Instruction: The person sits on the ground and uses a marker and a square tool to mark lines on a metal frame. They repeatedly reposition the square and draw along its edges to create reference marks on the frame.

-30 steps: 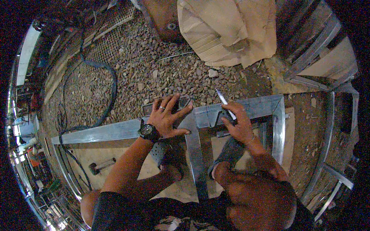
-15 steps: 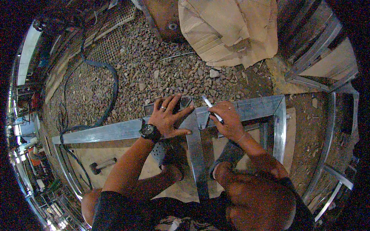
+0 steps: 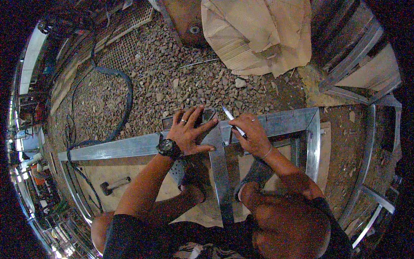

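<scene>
My right hand is closed round a slim white marker pen, its tip pointing up and to the left, above the far bar of a silver metal frame. My left hand, with a ring and a black wristwatch, lies with its fingers spread at the joint where a crossbar meets that bar. Under its fingertips a dark rectangular piece shows in part; my hand hides most of it, and I cannot tell what it is.
Inside the frame, a hammer lies on a pale board at the left, near a dark cable that runs over the gravel. A crumpled cardboard sheet lies beyond. More metal frames stand at the right.
My right hand and the marker pen have shifted slightly to the left. My left hand stays in nearly the same place, still spread.
</scene>
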Available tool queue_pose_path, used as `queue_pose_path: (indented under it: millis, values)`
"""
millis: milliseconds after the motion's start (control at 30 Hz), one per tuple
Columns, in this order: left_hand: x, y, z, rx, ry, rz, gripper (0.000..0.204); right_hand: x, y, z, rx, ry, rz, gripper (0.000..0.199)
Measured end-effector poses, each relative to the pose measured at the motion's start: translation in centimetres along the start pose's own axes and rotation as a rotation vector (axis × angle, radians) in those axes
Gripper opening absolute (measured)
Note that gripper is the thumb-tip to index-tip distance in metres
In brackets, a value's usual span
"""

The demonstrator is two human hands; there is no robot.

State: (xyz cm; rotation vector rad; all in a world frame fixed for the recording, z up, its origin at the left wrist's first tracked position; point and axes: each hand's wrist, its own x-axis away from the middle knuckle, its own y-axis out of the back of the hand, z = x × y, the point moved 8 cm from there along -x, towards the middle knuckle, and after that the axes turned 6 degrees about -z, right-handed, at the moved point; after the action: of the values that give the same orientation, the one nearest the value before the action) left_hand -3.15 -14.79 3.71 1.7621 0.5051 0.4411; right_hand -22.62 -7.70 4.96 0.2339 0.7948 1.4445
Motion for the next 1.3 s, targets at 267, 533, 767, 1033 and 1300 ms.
queue_pose_path:
  millis: [267, 533, 767, 1033, 1300]
  values:
    - [-0.2, -0.5, 0.1, 0.021, -0.004, 0.024, 0.098, 0.3, -0.1, -0.3, 0.017, -0.033, -0.011, 0.039]
    - [0.0, 0.4, -0.1, 0.030, -0.024, -0.055, 0.096, 0.4, 0.3, -0.5, 0.013, -0.126, 0.016, 0.046]
    - [-0.1, 0.3, -0.2, -0.005, -0.019, -0.021, 0.095, 2.8, 3.7, -3.1, -0.146, -0.424, -0.132, 0.056]
    - [-0.1, 0.2, -0.1, -0.021, 0.001, 0.021, 0.097, 2.9, 2.8, -1.4, -0.034, -0.257, -0.126, 0.058]
    - [0.2, 0.6, -0.3, 0.012, -0.002, -0.008, 0.096, 3.2, 1.5, -1.7, -0.169, -0.374, -0.096, 0.053]
